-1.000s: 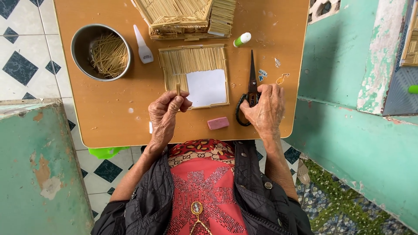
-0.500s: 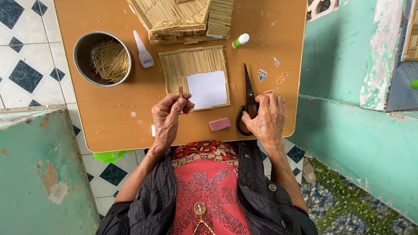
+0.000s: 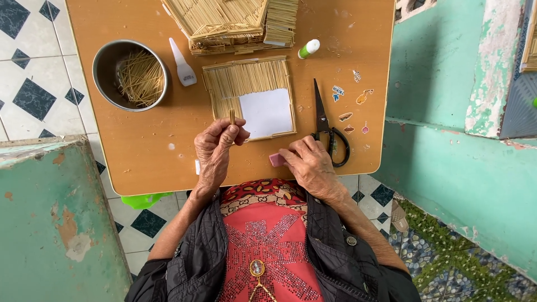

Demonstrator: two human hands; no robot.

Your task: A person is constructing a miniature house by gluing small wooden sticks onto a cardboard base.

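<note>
Head view: left hand [image 3: 215, 146] fingers pinched on thin stick [image 3: 232, 116], right hand [image 3: 311, 163] fingers curled, seemingly touching pink block [image 3: 276, 159].

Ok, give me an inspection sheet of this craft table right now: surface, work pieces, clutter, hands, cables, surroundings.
Surface: orange-brown table, a few pale spots and small stickers at the right.
Work pieces: flat stick panel with a white sheet on it; short sticks pinched upright in the left hand.
Clutter: metal bowl of loose sticks, white glue bottle, green-capped tube, stick model house, black scissors lying closed.
Hands: left fingers shut on the sticks; right hand resting on a pink block.
Cables: nothing seen.
Surroundings: tiled floor, worn green walls.
</note>
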